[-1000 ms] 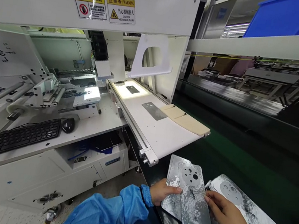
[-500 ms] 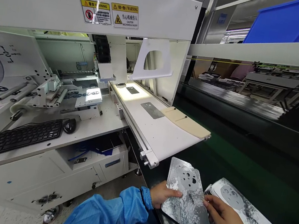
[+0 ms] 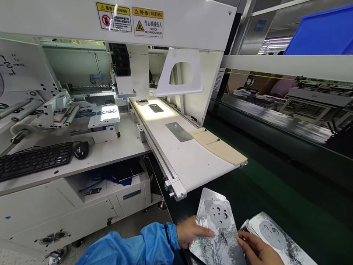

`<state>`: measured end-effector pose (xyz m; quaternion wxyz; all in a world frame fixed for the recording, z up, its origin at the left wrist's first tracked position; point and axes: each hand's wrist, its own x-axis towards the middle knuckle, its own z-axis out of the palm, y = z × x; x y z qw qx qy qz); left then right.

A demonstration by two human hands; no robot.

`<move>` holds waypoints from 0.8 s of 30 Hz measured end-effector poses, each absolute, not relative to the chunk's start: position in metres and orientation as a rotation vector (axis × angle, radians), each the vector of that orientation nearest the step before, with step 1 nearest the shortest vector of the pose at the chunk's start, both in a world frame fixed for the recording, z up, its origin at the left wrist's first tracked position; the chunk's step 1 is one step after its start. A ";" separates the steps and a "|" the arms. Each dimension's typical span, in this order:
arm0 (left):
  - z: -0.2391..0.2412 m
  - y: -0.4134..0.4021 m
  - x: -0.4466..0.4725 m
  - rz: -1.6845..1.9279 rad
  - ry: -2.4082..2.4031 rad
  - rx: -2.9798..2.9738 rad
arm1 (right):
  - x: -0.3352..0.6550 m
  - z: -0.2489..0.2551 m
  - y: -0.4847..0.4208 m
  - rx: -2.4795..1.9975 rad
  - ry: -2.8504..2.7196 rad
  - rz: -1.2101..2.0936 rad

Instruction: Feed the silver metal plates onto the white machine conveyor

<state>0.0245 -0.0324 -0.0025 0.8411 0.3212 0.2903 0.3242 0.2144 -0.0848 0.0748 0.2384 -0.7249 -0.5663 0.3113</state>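
Observation:
Two or more overlapping phone back panels (image 3: pixel 228 251), grey-white and marbled with a round patch of camera holes, are in my left hand (image 3: pixel 193 232). Its thumb presses on their face from the left; the other fingers are hidden beneath. My right hand (image 3: pixel 256 251) pinches the right edge of the top panel between thumb and fingers. The panels are slightly fanned, tilted with their lower ends toward me. Just behind my right hand lies a long fanned row of similar phone back panels (image 3: pixel 306 262).
A white conveyor belt (image 3: pixel 185 160) ahead carries a grey panel (image 3: pixel 178 132) and a dark panel (image 3: pixel 155 108) on its lit section. A beige guide plate (image 3: pixel 219 146) edges its right side. Left stand a keyboard (image 3: pixel 22 162) and mouse (image 3: pixel 81 150). A dark green belt (image 3: pixel 275 182) runs at right.
The top panel has slid slightly left over the panel beneath, so less of the lower one shows. My right hand has shifted a little left with it.

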 end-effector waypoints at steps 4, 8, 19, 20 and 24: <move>-0.001 -0.033 0.024 0.678 0.620 0.678 | 0.215 0.073 -0.084 -2.025 -1.535 0.849; -0.002 -0.033 0.024 0.677 0.622 0.686 | 0.216 0.072 -0.084 -2.042 -1.554 0.841; -0.001 -0.032 0.024 0.682 0.644 0.666 | 0.219 0.071 -0.086 -2.089 -1.564 0.858; -0.002 -0.032 0.024 0.682 0.653 0.656 | 0.219 0.070 -0.086 -2.091 -1.564 0.860; -0.001 -0.032 0.025 0.687 0.691 0.646 | 0.223 0.062 -0.085 -2.088 -1.559 0.865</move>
